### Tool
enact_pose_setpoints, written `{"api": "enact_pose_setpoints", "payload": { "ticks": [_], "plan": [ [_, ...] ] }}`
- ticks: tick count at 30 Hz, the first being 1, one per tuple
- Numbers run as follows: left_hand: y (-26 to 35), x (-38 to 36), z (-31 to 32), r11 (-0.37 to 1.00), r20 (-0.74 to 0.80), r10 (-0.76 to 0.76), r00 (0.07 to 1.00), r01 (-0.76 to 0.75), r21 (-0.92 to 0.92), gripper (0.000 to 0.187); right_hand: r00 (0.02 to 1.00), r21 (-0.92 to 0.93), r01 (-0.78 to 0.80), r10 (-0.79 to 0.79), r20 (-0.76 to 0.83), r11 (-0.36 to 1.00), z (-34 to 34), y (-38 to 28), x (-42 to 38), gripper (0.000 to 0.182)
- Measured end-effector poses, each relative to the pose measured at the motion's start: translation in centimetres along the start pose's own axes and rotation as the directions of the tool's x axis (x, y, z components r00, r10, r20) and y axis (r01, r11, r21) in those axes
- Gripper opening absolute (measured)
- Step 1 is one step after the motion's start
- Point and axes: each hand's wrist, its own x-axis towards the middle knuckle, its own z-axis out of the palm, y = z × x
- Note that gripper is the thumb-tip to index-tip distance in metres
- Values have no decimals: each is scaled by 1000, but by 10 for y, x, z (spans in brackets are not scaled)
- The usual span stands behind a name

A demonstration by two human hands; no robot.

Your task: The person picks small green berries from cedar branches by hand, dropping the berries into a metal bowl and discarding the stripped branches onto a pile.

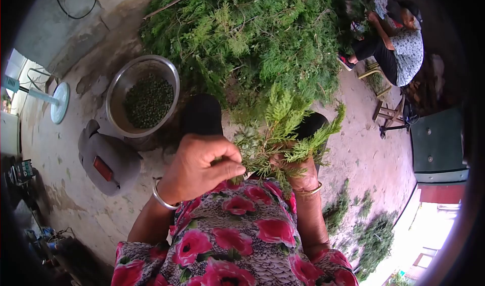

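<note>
Ahead, both hands (247, 167) gripping sprig (283, 134); bowl (121, 84) left, branch heap (252, 33) beyond.

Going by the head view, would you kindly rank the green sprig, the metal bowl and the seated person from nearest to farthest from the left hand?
1. Green sprig: pinched at the left hand.
2. Metal bowl: up-left, on the ground.
3. Seated person: far upper right.
</note>
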Motion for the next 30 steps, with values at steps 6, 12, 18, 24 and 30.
{"api": "enact_pose_setpoints", "payload": {
  "ticks": [6, 12, 18, 24, 30],
  "plan": [
    [-16, -10, 19, 1000, -165, 3, 986, -1, 11, 14, 999, -88, -34, 32, -24, 996, 2, -1, 1, 35],
    [-20, -9, 21, 937, -326, -228, 917, 115, -330, 21, 1000, 25, -21, 22, -12, 999, 4, 2, -1, 35],
    [-26, 5, 23, 907, -334, -45, 941, -102, -409, 48, 999, -71, -38, 37, -11, 997, 9, 0, 1, 32],
    [-37, 14, 37, 976, -382, -65, 922, -21, -218, 49, 1000, -155, 14, -18, -24, 988, 18, -3, 2, 30],
    [-40, 13, 36, 866, -300, -293, 908, 120, -485, 41, 999, -301, 50, -46, 18, 952, 16, 0, 3, 29]
  ]
}}
